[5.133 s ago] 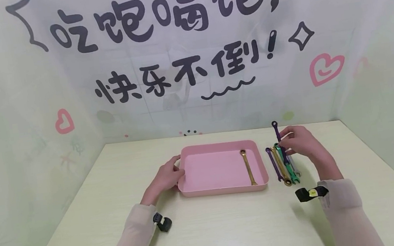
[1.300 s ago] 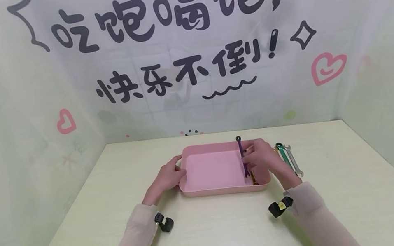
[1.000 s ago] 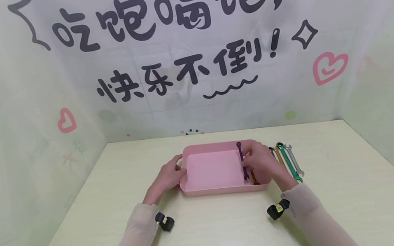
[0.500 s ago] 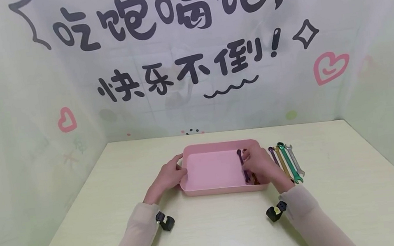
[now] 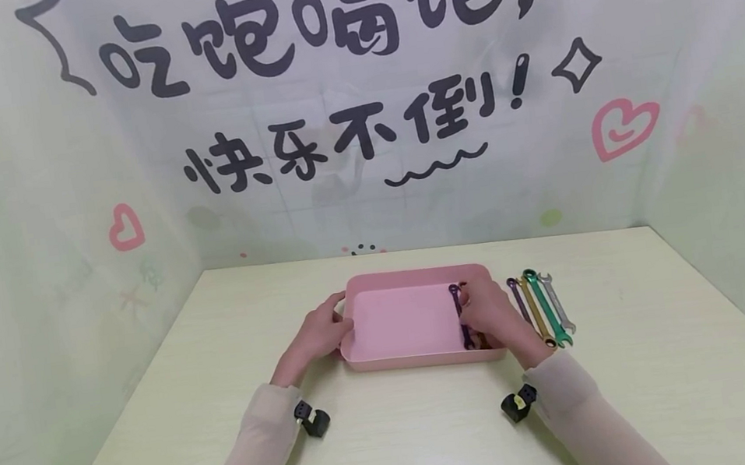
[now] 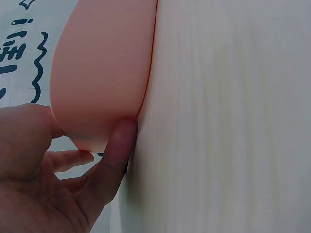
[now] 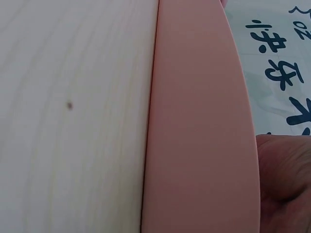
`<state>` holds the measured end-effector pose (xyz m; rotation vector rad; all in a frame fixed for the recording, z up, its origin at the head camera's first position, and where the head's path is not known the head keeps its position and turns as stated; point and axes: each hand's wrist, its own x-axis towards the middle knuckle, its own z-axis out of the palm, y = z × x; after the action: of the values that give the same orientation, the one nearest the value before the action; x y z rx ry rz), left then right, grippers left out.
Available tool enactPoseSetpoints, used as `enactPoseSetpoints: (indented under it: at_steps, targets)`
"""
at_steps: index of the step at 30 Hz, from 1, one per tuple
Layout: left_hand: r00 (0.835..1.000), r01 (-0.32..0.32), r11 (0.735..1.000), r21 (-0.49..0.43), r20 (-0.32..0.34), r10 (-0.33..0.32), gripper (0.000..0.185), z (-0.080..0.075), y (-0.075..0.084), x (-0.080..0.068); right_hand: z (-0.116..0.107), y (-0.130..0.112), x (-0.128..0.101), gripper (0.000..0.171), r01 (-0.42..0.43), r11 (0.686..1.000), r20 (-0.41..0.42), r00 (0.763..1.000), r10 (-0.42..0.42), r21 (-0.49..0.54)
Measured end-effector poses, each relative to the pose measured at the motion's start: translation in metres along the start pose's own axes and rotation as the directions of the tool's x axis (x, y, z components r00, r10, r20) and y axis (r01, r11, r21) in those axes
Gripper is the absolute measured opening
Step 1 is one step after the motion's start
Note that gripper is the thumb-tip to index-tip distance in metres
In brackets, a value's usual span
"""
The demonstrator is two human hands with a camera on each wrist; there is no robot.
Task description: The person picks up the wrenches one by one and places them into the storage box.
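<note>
At the right end inside a pink tray [image 5: 425, 361], right hand [image 5: 491, 309] touching a purple wrench [image 5: 457, 302], whether its grip pinches it unclear, left hand [image 5: 317, 332] gripping the tray's left wall, four wrenches [image 5: 546, 308], purple, gold, green, silver, on the surface [image 5: 406, 432] to the tray's right.

Pale wood-grain table [image 5: 414, 439] — white backdrop [image 5: 413, 215] behind, black lettering [image 5: 366, 139], pink hearts [image 5: 622, 133].
</note>
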<state>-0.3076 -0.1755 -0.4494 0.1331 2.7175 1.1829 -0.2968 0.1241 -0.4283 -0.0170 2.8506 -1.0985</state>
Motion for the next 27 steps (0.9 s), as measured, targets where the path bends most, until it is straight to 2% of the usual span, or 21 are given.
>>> enactPoseSetpoints:
  at_steps: [10,17,21,27]
  targets:
    - [1.000,0.002,1.000,-0.001,-0.005,-0.002,0.068,0.000,0.000,-0.001,-0.016,0.000,-0.002,0.027,0.028,0.999,0.008,1.000,-0.028,0.017]
    - [1.000,0.006,1.000,-0.002,-0.006,-0.006,0.068,0.001,-0.001,0.001,-0.041,0.005,0.001,0.030,0.087,0.995,0.024,0.996,-0.088,0.039]
    - [1.000,0.003,1.000,0.002,-0.009,-0.003,0.067,0.001,-0.001,0.001,-0.059,0.012,0.000,0.034,0.110,0.992,0.006,0.994,-0.110,0.069]
    - [1.000,0.007,1.000,0.007,-0.010,-0.007,0.067,0.001,0.000,-0.002,-0.081,0.029,-0.001,0.037,0.085,0.994,-0.021,0.996,-0.084,0.071]
